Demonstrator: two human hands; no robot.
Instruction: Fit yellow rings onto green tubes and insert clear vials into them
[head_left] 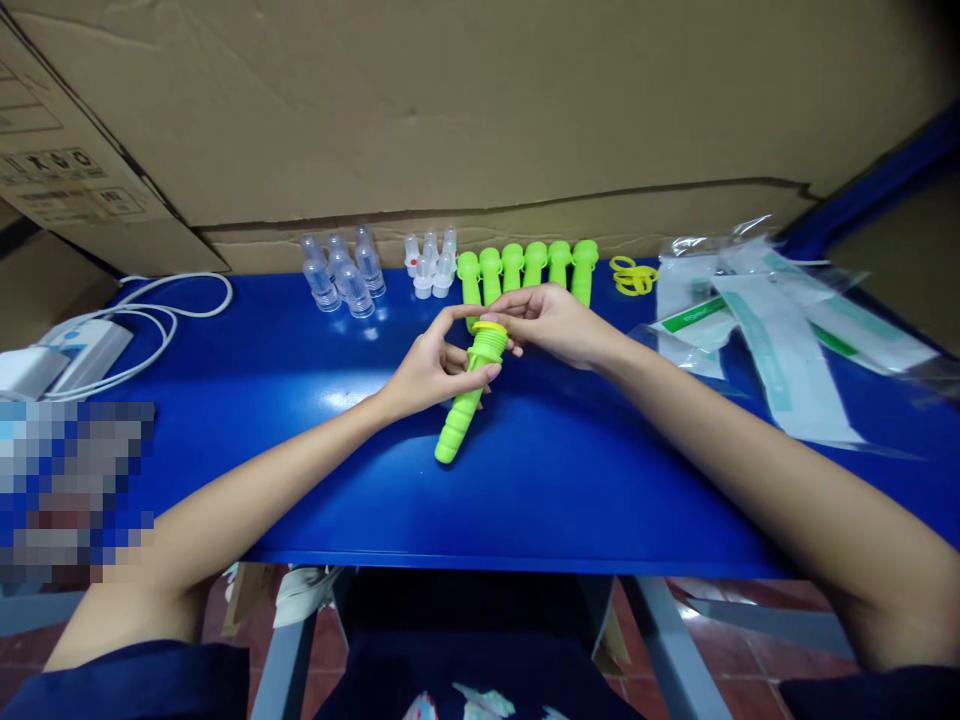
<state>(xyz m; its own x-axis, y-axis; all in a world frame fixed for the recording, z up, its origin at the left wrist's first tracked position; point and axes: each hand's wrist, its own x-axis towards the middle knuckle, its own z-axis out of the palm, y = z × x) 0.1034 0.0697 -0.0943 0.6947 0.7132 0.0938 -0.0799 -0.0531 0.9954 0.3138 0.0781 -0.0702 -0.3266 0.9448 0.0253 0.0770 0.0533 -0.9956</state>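
Note:
My left hand (427,368) is closed around a lime-green ribbed tube (459,420), tilted so its threaded mouth points up and away from me. On the mouth of this tube sits a yellow ring (490,327). With thumb and fingers, my right hand (553,318) pinches the ring at its far side; part of the grip is hidden. Just beyond my hands stands a row of several similar green tubes (535,258). More yellow rings (634,278) lie in a small heap to the right of that row.
Several clear plastic bottles (355,285) and small white-based caps (432,265) stand along the back. Printed plastic pouches (787,350) spread over the right side. A white device (94,355) with a looped cable (176,320) lies left. Cardboard (480,110) walls the blue table's (600,480) back.

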